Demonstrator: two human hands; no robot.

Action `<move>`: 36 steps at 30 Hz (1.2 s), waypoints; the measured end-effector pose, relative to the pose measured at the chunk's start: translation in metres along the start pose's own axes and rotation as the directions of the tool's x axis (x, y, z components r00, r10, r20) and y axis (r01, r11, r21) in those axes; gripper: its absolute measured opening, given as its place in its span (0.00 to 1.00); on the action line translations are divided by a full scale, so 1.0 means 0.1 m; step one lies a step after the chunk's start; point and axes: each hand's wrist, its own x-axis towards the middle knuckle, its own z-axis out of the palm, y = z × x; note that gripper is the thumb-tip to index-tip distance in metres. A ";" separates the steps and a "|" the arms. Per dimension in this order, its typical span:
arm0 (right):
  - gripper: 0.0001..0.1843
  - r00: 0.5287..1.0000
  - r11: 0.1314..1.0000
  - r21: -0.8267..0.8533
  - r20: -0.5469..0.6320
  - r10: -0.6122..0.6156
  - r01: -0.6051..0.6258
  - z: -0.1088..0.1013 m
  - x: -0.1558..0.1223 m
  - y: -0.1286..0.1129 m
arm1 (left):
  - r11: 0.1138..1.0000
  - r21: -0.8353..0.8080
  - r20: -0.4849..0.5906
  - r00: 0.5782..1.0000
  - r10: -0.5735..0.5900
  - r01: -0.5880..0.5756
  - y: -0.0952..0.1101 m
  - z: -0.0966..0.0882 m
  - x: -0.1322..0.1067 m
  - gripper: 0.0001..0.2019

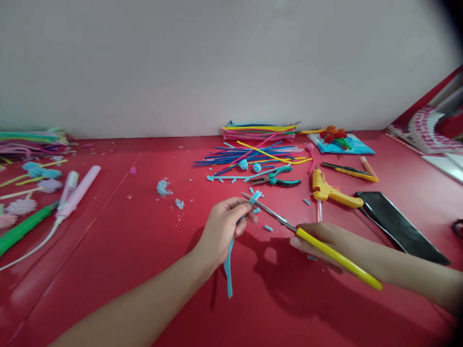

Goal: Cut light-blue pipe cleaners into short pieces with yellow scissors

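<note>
"What is carrying everything here?"

"A red table (152, 284) is spreading out below a pale wall (181, 67)."

"And the hands?"

"The left hand (224, 224) is pinching a light blue fuzzy strip between thumb and fingers, over the middle of the table. The right hand (325, 238) is grasping scissors, nearer the table's right edge."

"What is lying around them?"

"Largest first: a heap of loose colored stems (224, 158) is lying toward the far edge, just in front of a bundle of stems (259, 132)."

"How are the scissors (340, 260) sitting?"

"Their yellow handle is slanting toward the table's right edge, and their blades are reaching the strip's upper end, just above the left fingertips."

"Beyond the right hand?"

"A black flat object (398, 221) is lying toward the right edge, and a yellow glue gun (333, 192) is resting beside it. Teal-and-black pliers (275, 180) are lying on the near side of the heap."

"And the blue strip (228, 270)?"

"Its lower end is hanging below the left hand, toward the near edge."

"Anything smaller?"

"Two blue balls (243, 165) are sitting by the heap's near side, and short blue snippets (268, 228) are lying scattered around the blades."
</note>
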 end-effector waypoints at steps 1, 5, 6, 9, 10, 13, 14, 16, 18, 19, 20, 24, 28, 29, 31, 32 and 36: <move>0.20 1.000 1.000 0.001 0.003 0.004 -0.004 0.00 0.00 -0.01 | 1.000 -0.002 0.001 1.000 0.001 -0.001 0.00 0.00 0.00 0.07; 0.22 1.000 0.999 0.049 0.015 0.016 -0.016 0.00 0.00 -0.03 | 1.000 -0.023 0.012 1.000 0.015 -0.014 -0.01 -0.01 0.00 0.07; 0.23 1.000 0.998 0.065 0.023 0.017 -0.018 0.00 0.00 -0.03 | 0.999 -0.029 0.016 1.000 0.016 -0.016 -0.01 -0.01 0.00 0.07; 0.25 0.998 0.995 0.094 0.054 0.025 -0.030 0.00 0.00 -0.02 | 0.999 -0.034 0.018 1.000 0.010 -0.009 0.00 0.00 0.00 0.06; 0.25 0.998 0.995 0.100 0.059 0.024 -0.030 0.01 0.00 -0.01 | 0.999 -0.034 0.016 1.000 0.007 -0.007 0.01 0.01 0.00 0.06; 0.25 0.998 0.994 0.106 0.052 0.022 -0.027 0.02 0.00 0.01 | 0.999 -0.034 0.009 1.000 -0.006 0.006 0.01 0.01 0.00 0.06; 0.25 0.999 0.994 0.107 0.045 0.018 -0.023 0.02 0.00 0.01 | 0.999 -0.035 0.010 1.000 -0.008 0.008 0.01 0.01 0.00 0.06; 0.25 0.999 0.995 0.101 0.036 0.007 -0.011 0.01 0.00 0.00 | 0.999 -0.042 0.014 1.000 -0.011 0.012 0.01 0.00 0.00 0.06; 0.24 0.999 0.996 0.085 0.053 -0.002 -0.003 0.00 0.00 -0.02 | 0.998 -0.058 0.018 1.000 -0.014 0.015 -0.01 0.00 0.00 0.06; 0.24 0.998 0.997 0.076 0.062 -0.002 -0.003 0.00 0.00 -0.03 | 0.997 -0.071 0.019 1.000 -0.019 0.020 -0.01 0.00 0.01 0.06; 0.23 0.998 0.998 0.066 0.062 0.004 -0.008 0.00 0.00 -0.03 | 0.996 -0.084 0.017 0.999 -0.030 0.031 -0.02 0.00 0.01 0.06; 0.23 0.997 0.996 0.046 0.021 0.070 -0.071 0.06 0.04 0.01 | 0.986 -0.139 0.012 0.996 -0.094 0.094 -0.08 -0.02 0.04 0.05; 0.26 0.993 0.990 0.080 0.030 0.110 -0.113 0.15 0.13 0.12 | 0.970 -0.163 0.000 0.984 -0.180 0.178 -0.14 -0.04 0.06 0.05; 0.26 0.993 0.989 0.093 0.038 0.111 -0.114 0.16 0.14 0.15 | 0.967 -0.166 -0.006 0.980 -0.198 0.194 -0.15 -0.04 0.07 0.05; 0.26 0.989 0.983 0.132 0.086 0.118 -0.128 0.15 0.17 0.18 | 0.962 -0.167 -0.012 0.975 -0.221 0.216 -0.16 -0.05 0.08 0.05; 0.26 0.985 0.977 0.162 0.126 0.118 -0.137 0.14 0.17 0.19 | 0.961 -0.166 -0.014 0.974 -0.228 0.223 -0.17 -0.06 0.08 0.05; 0.26 0.966 0.967 0.228 0.254 0.054 -0.114 0.05 0.17 0.19 | 0.964 -0.142 -0.003 0.974 -0.226 0.223 -0.15 -0.06 0.09 0.07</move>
